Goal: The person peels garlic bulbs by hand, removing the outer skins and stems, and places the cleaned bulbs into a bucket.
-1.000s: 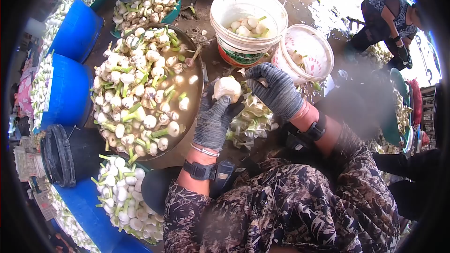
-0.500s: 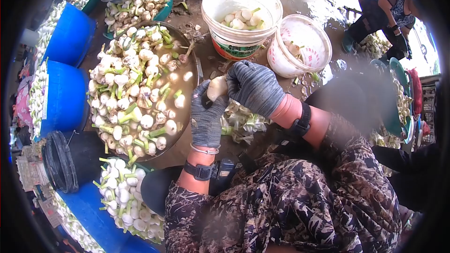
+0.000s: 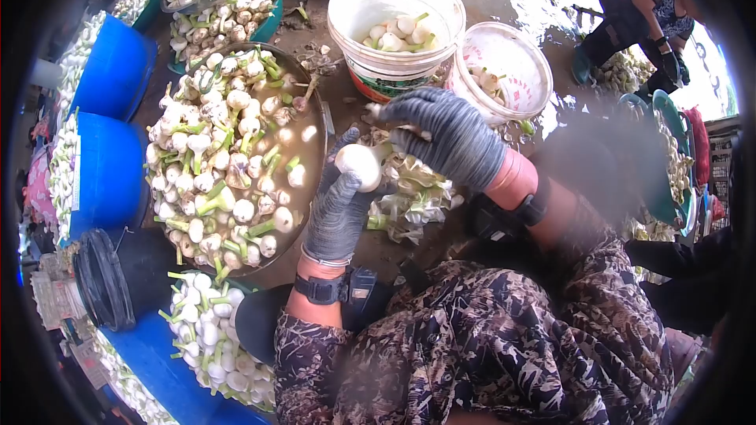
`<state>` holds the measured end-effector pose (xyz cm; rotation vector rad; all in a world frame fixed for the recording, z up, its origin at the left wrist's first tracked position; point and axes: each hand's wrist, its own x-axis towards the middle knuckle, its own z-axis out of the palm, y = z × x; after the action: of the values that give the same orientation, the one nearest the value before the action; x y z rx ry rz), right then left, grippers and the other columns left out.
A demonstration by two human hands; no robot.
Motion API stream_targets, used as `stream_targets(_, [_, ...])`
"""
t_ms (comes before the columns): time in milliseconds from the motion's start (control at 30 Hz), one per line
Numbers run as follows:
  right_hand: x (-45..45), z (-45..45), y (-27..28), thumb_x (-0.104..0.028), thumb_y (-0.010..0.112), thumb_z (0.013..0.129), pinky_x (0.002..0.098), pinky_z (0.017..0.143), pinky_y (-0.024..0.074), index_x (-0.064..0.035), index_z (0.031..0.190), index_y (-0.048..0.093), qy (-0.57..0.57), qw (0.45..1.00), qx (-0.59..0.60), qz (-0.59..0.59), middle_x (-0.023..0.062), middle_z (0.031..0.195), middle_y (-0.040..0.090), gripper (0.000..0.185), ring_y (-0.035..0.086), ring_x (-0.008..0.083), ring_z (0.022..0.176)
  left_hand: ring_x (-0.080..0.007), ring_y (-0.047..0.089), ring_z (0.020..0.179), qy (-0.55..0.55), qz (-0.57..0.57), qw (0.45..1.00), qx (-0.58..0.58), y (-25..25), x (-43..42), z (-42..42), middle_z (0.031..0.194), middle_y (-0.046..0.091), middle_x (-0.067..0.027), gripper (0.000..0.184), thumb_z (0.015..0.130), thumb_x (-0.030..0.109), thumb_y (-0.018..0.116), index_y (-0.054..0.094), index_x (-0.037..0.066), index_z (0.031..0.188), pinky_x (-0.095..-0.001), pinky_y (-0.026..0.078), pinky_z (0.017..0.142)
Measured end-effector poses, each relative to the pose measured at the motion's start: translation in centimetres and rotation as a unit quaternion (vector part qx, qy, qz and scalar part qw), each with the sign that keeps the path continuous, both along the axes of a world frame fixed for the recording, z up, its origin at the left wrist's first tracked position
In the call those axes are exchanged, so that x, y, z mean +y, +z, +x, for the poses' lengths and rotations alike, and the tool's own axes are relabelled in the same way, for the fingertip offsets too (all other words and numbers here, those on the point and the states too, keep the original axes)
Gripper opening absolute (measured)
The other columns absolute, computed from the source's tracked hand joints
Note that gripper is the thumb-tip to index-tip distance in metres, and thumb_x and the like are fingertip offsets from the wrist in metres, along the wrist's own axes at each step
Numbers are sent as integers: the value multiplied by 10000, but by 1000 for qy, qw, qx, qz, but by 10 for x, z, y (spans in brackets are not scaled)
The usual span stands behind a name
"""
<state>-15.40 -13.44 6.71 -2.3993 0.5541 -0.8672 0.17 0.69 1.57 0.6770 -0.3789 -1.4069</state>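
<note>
A white garlic bulb (image 3: pixel 360 167) with a short green stem sits in my left hand (image 3: pixel 340 216), which wears a grey striped glove with the fingers closed around it. My right hand (image 3: pixel 453 138), gloved alike, hovers just right of and above the bulb. Its fingers stretch out toward the left, and its thumb side is close to the stem; whether it touches the stem is hard to see. Below both hands lies a pile of pale green and white peelings (image 3: pixel 413 201). To the left, a wide round pan (image 3: pixel 321 122) holds many garlic bulbs in murky water.
A white bucket (image 3: pixel 350 35) and a smaller white pail (image 3: pixel 535 79) stand ahead, each with some garlic inside. Blue tubs (image 3: pixel 110 165) of garlic line the left, near a black bucket (image 3: pixel 118 279). Another person (image 3: pixel 650 16) bends over garlic at upper right.
The bulb has turned and now shows its rounded white side with the stem pointing right. My right hand has loosened from it, with its fingers now extended. My left hand has tilted.
</note>
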Motion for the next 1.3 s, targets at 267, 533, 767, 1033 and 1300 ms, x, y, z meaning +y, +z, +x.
stream_targets(267, [23,0,-7,-148,690,785,398,684,507,-63,831,636,-6,995,103,-12,120,783,640,111,628,319,751,-179,561,1083,-43,47,988,-144,-3,-7,-6,1205,548,-86,680,799,109,727,391,24,1384,-285,506,909])
stream_targets(533, [18,1,-40,-194,672,821,444,665,498,-28,858,594,-41,974,85,207,187,773,636,187,635,379,767,-194,525,1172,-80,-79,867,-485,16,-10,-4,1279,531,-96,726,770,81,703,356,23,1406,-319,413,1024])
stream_targets(767, [16,5,-43,-125,632,822,457,677,486,-27,894,573,-72,983,60,160,200,780,611,134,609,395,746,-255,508,1216,35,-50,786,-615,5,-11,-18,1333,492,-158,661,812,33,617,343,15,1413,-356,406,1046])
stream_targets(1033, [13,0,-78,-215,614,847,460,720,497,-5,923,587,-64,955,200,210,233,816,629,225,614,421,799,-211,583,1086,35,-8,994,-103,-5,-7,-10,1217,560,-137,477,899,175,589,434,20,1323,-342,507,916])
stream_targets(1300, [28,-7,-47,-349,691,876,392,765,513,28,1242,501,-12,945,128,300,189,919,668,560,661,329,857,-171,606,952,113,105,943,-296,-9,-15,4,1124,555,-112,445,937,197,604,450,2,1306,-278,558,694])
